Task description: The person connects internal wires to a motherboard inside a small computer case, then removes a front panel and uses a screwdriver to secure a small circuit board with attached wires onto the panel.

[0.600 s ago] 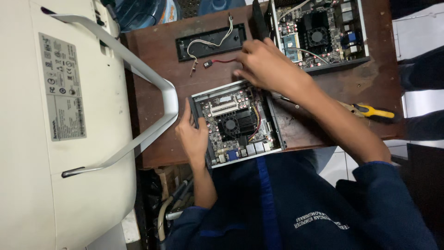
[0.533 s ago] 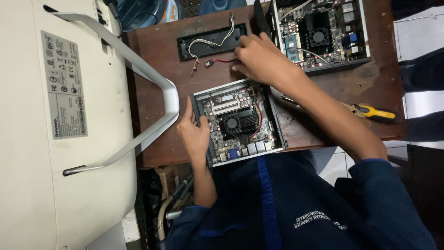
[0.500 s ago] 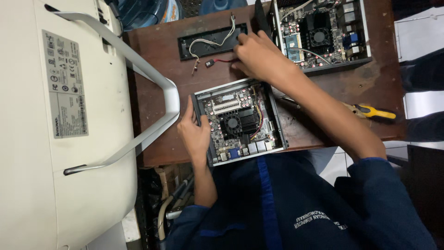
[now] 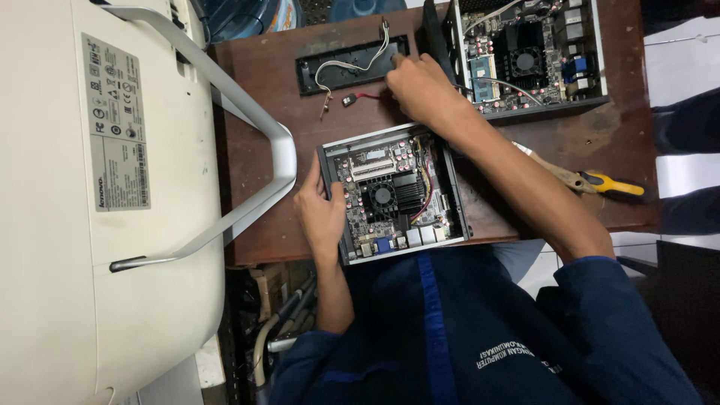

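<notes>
Brown table [image 4: 285, 150], right hand [image 4: 420, 88] reaching farther, left hand [image 4: 321, 214] unmoved

Lighting even, moderately bright, overhead — soft shadows under forearms, mild glare on white casing [image 4: 45, 225]; focus sharp, edges slightly stretched.

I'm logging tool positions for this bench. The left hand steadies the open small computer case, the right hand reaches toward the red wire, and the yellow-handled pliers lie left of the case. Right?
Not quite. The head view shows the yellow-handled pliers lying to the right of the open small computer case, past the right forearm. The rest holds: the left hand steadies the case and the right hand reaches toward the red wire.
</notes>
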